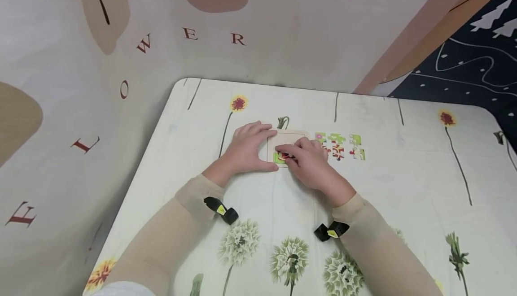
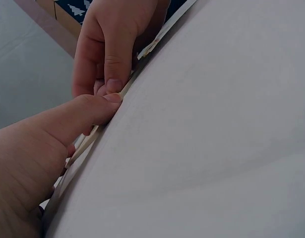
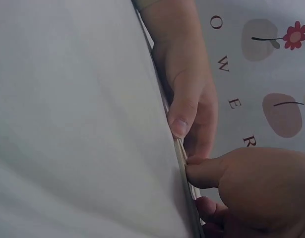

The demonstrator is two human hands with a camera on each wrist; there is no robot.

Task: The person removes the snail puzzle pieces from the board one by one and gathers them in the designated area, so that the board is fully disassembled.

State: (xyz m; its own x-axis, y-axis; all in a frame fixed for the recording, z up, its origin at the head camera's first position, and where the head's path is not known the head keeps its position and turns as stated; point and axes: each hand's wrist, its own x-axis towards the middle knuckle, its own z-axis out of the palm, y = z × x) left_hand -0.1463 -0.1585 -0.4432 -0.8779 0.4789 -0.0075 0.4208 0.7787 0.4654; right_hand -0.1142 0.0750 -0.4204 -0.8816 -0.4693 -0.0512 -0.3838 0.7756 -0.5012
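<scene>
A small pale wooden puzzle board (image 1: 291,137) lies on the table. My left hand (image 1: 248,149) spans its left side, thumb at the near corner and forefinger at the far one, holding it. Over the board's lower part, my right hand (image 1: 308,161) pinches a puzzle piece (image 1: 284,155) between thumb and forefinger, low in the tray. Green and red show on the piece; the fingers hide much of it. In the left wrist view, the left thumb (image 2: 88,110) presses along the board's edge. The right wrist view shows the right thumb (image 3: 204,173) close beside that edge.
Several loose puzzle pieces (image 1: 338,151) with green, red and white print lie right of the board, some partly behind the right hand. A flower-printed cloth (image 1: 404,175) covers the table. A printed curtain-like backdrop (image 1: 282,58) rises behind and left of it.
</scene>
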